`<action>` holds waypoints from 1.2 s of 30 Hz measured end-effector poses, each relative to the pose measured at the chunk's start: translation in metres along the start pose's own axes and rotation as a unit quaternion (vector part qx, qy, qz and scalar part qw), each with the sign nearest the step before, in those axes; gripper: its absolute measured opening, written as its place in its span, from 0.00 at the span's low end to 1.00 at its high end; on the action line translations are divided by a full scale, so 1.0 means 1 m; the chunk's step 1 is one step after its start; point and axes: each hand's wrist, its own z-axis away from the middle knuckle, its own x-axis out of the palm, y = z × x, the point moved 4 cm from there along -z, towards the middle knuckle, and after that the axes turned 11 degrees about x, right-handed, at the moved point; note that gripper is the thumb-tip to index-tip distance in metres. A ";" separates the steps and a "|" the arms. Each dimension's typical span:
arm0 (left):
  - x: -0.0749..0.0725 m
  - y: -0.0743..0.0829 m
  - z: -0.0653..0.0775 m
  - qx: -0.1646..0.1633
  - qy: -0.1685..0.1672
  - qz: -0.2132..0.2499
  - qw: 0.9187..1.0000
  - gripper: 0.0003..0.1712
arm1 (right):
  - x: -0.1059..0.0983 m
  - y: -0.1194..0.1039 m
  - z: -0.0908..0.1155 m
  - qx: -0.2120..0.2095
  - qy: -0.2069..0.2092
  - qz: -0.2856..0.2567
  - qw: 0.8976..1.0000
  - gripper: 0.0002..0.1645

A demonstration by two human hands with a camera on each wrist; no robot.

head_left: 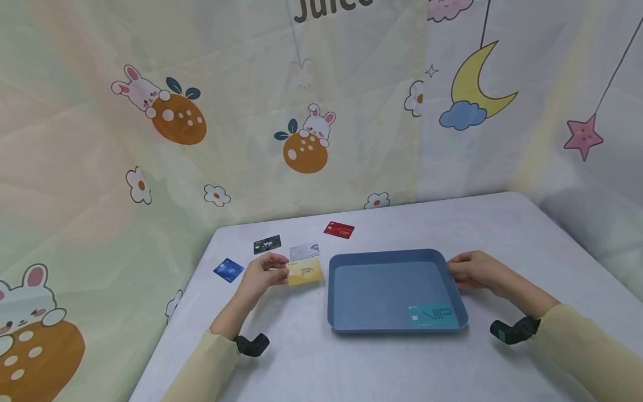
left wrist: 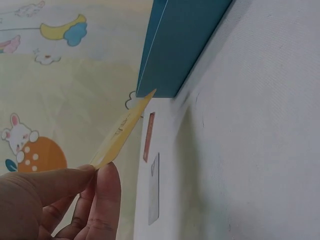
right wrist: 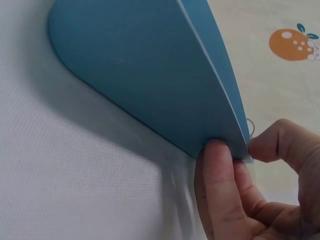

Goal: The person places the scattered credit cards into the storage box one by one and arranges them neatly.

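Left hand (head_left: 263,273): thumb and fingers pinch a yellow card (head_left: 305,271) by its left edge; the card is held clear of the table, left of the tray, its shadow falling on the white cloth below. Right hand (head_left: 477,272): thumb at the rim, fingertips against the outer wall beneath, gripping the blue tray (head_left: 374,290) at its right side. Tray: rectangular, rounded corners, raised rim; set on the white-covered table (head_left: 382,368), between the two hands; one teal card (head_left: 433,316) marked VIP lies inside, in the near right corner.

Sleeves: pale yellow, one to each arm; a black device (head_left: 253,345) at the left wrist; a second black unit (head_left: 513,330) at the right.

Loose cards on the table, left of the tray and beyond it: one silver card (head_left: 304,251), just behind the yellow one in the head view; one black card (head_left: 267,244) marked VIP, farther back and to the left; one blue card (head_left: 228,269), leftmost, lying at a slant; one red card (head_left: 339,229) marked VIP, beyond the tray's far left corner.

Backdrop (head_left: 241,33): pale printed fabric; rabbits on spotted orange fruit, white flowers, a yellow moon (head_left: 469,78) with blue cloud, a pink star (head_left: 584,137).
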 end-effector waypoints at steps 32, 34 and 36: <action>0.030 0.010 0.008 0.014 -0.046 0.047 0.998 0.16 | 0.001 0.001 -0.001 0.003 0.004 -0.002 1.000 0.33; 0.032 0.011 0.009 0.018 -0.050 0.049 0.997 0.17 | 0.001 0.001 -0.001 0.003 0.005 -0.003 1.000 0.34; 0.035 0.013 0.010 0.019 -0.053 0.053 0.997 0.17 | 0.001 0.001 0.000 0.002 0.006 -0.003 1.000 0.34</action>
